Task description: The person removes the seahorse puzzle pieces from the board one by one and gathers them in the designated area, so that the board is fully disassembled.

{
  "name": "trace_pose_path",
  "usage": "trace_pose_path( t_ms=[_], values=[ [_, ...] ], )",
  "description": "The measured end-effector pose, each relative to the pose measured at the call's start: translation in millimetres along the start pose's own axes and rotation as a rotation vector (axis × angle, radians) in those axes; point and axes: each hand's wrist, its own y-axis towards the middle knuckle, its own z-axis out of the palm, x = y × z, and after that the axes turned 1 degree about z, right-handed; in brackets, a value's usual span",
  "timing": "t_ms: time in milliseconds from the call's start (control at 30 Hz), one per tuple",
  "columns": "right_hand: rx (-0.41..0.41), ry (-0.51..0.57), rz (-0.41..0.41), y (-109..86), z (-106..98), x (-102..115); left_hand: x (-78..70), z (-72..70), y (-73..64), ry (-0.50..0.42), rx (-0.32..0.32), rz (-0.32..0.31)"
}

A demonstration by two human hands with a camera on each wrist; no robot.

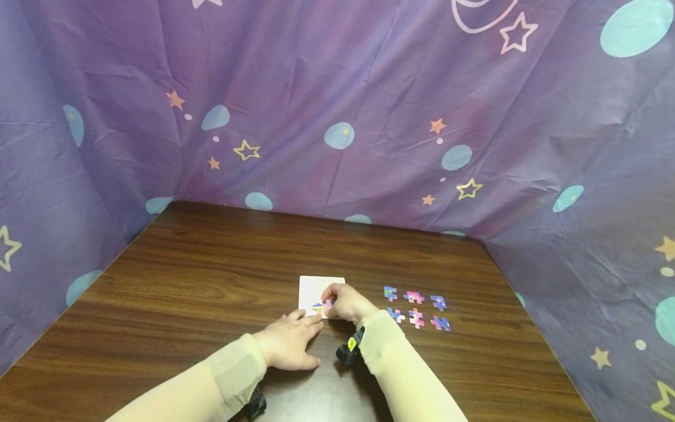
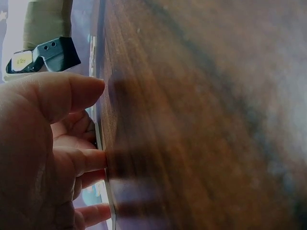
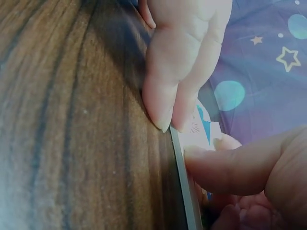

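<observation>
A white square puzzle board (image 1: 311, 287) lies on the table. My left hand (image 1: 292, 343) has its fingers spread, and their tips rest at the board's front edge. In the right wrist view, two fingertips of this left hand (image 3: 177, 62) touch the board's rim. My right hand (image 1: 345, 303) is over the board's right side and pinches a small puzzle piece (image 1: 329, 304) between thumb and index finger. Beside it, a purple and yellow puzzle piece (image 1: 317, 308) lies on the board's lower part. The right hand's fingers partly hide the pinched piece.
To the right of the board, several loose jigsaw pieces (image 1: 414, 297) lie in two rows on the brown wooden table (image 1: 237, 258). A purple fabric backdrop (image 1: 295, 117) with stars and dots surrounds the table's back and sides.
</observation>
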Motion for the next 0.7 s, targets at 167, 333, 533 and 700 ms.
trace_pose_path(
  t_ms=[167,333,533,700],
  values=[
    [0.003,0.047,-0.005,-0.1,-1.3,-2.4,-0.2,0.0,0.0,0.001,0.003,-0.004],
    [0.001,0.076,0.016,0.5,-2.0,-5.6,-1.2,0.2,-1.0,-0.010,0.013,-0.011],
    [-0.003,0.129,0.025,-0.1,-4.1,-9.1,-0.7,1.5,-0.9,-0.025,0.019,-0.013],
    [0.002,0.233,0.042,-1.5,-6.4,-9.9,0.0,1.5,-0.6,-0.031,0.032,-0.018]
  ],
)
